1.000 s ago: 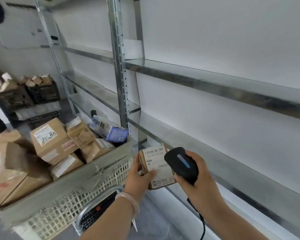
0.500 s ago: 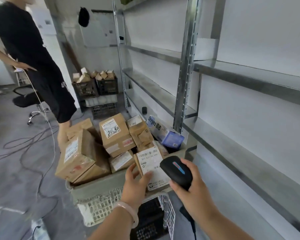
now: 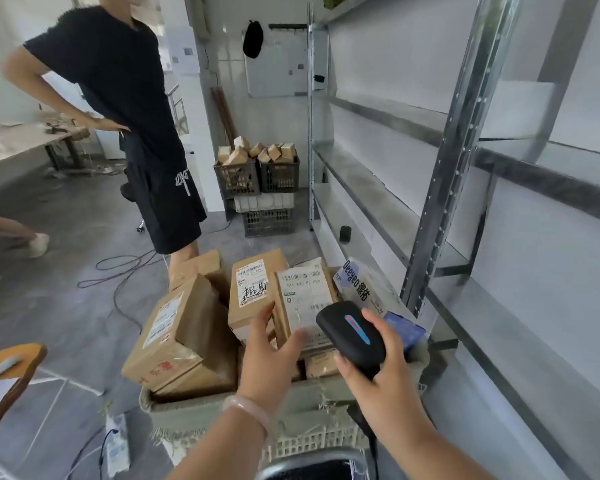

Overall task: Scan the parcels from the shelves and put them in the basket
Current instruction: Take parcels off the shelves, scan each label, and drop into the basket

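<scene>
Bare shelves (image 3: 361, 202) and a heaped basket (image 3: 194, 407) suggest little remains; the left hand (image 3: 267, 355) has a parcel (image 3: 303, 299) in its grip above it, the right hand (image 3: 378, 375) the scanner (image 3: 350, 334).

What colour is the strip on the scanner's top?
Blue, red at its far end, on the black scanner. Shows best in the head view.

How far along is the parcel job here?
Done: several brown cardboard parcels already fill the cloth-lined white plastic basket. In hand: left hand holds a small white-labelled cardboard parcel over it; right hand grips the black handheld scanner. Left: releasing it; visible metal shelves show no parcels.
</scene>
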Demonstrator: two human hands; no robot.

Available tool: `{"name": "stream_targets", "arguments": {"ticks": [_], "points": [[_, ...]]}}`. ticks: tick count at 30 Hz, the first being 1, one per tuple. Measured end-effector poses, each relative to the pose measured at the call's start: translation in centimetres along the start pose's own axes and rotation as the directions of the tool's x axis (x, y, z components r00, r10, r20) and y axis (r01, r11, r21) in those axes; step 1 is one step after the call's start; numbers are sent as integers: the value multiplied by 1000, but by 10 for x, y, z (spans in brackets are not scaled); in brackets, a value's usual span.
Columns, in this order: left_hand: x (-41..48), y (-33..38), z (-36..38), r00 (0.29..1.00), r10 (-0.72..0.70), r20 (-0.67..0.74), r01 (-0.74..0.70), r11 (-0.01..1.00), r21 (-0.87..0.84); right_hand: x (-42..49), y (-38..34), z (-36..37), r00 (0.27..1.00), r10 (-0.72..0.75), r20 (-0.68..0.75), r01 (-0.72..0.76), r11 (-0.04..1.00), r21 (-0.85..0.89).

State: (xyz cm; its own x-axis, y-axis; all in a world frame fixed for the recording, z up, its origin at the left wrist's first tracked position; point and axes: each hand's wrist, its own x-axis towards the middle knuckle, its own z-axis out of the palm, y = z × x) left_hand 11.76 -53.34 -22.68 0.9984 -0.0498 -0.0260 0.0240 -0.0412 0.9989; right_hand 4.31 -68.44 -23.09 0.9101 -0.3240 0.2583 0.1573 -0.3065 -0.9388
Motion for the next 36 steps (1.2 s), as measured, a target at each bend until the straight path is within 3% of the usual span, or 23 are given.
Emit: {"name": "stream_targets", "arguments": {"ticks": [5, 16, 21, 29, 36], "points": [[37, 29, 55, 994, 100, 48, -107, 981, 159, 58, 13, -38, 997, -4, -78, 7, 999, 44], [105, 31, 128, 998, 57, -18, -31, 765, 643, 144, 70, -70, 990, 133, 47, -136, 988, 76], [119, 22, 144, 998, 36, -46, 9, 684, 729, 162, 90, -70, 985, 165, 56, -169, 982, 87], [115, 14, 150, 998, 26, 54, -60, 493, 868, 174, 102, -69, 978, 205, 21, -206, 978, 33], [108, 9, 145, 988, 59, 146, -157, 456, 876, 159, 96, -74, 979, 198, -40, -196, 980, 30]]}}
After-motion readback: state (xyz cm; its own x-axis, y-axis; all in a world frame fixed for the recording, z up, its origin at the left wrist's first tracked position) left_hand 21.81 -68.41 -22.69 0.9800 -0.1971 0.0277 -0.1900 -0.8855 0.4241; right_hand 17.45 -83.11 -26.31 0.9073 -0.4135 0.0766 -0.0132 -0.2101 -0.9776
